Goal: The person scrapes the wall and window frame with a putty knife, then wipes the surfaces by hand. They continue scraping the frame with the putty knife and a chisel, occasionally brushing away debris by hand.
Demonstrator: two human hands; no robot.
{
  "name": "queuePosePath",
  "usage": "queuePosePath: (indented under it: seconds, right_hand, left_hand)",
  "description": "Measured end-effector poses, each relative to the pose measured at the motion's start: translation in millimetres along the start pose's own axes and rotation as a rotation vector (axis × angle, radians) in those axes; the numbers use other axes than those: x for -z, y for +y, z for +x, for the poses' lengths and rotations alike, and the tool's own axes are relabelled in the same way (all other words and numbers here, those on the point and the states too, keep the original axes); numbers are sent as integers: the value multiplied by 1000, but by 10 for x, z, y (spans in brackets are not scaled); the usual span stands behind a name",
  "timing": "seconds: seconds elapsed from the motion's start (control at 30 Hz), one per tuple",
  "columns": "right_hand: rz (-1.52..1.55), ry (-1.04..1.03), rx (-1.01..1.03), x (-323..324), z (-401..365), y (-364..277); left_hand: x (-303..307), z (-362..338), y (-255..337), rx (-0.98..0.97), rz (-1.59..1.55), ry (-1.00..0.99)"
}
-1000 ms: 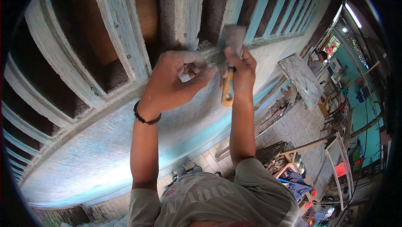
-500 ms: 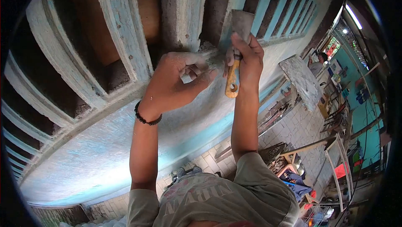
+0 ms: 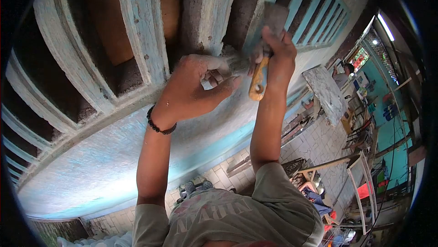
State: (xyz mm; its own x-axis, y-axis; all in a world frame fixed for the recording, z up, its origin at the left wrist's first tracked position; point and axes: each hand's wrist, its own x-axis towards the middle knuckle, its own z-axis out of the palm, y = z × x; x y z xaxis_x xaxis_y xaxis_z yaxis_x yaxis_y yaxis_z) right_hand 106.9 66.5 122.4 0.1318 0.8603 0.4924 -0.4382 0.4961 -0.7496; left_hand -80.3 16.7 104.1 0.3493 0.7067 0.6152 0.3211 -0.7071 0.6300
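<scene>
My right hand point(image 3: 280, 57) is closed around a putty knife point(image 3: 259, 83) with a worn wooden handle. Its wide grey blade point(image 3: 276, 16) points up, away from me, and is slightly smeared by motion. My left hand point(image 3: 194, 85), dusty and wearing a black bead bracelet, is just left of it, by the sill below the bars. Its fingers curl towards the thumb in a pinch; whatever they hold, if anything, is hidden in the grey blur between the hands. Faded blue-and-white bars point(image 3: 143, 28) with flaking paint rise from the ledge point(image 3: 132, 98).
Below the ledge runs a pale blue wall point(image 3: 114, 156) down to a tiled floor point(image 3: 315, 142). On the right are a tilted grey board point(image 3: 325, 93), a wooden frame point(image 3: 362, 192) and piled clutter. Another person point(image 3: 342, 74) is in the far background.
My right hand and the putty knife have shifted slightly up and right. My left hand stays almost in place, and the whole view has tilted a little.
</scene>
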Motion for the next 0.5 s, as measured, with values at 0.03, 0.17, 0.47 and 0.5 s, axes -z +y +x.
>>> queuePosePath:
  seconds: [0.03,0.17,0.47,0.5]
  right_hand:
    - [20,-37,9,-4,42,-41]
    - [9,-34,-47,96,-25,71]
    - [-89,4,-42,126,-152,148]
    - [-77,-12,-24,135,-144,167]
  left_hand:
    - [3,-1,15,9,-1,-2]
    - [-25,-10,-23,-20,-50,26]
    - [-4,-4,-30,32,-14,6]
    - [-12,-8,-28,35,-45,1]
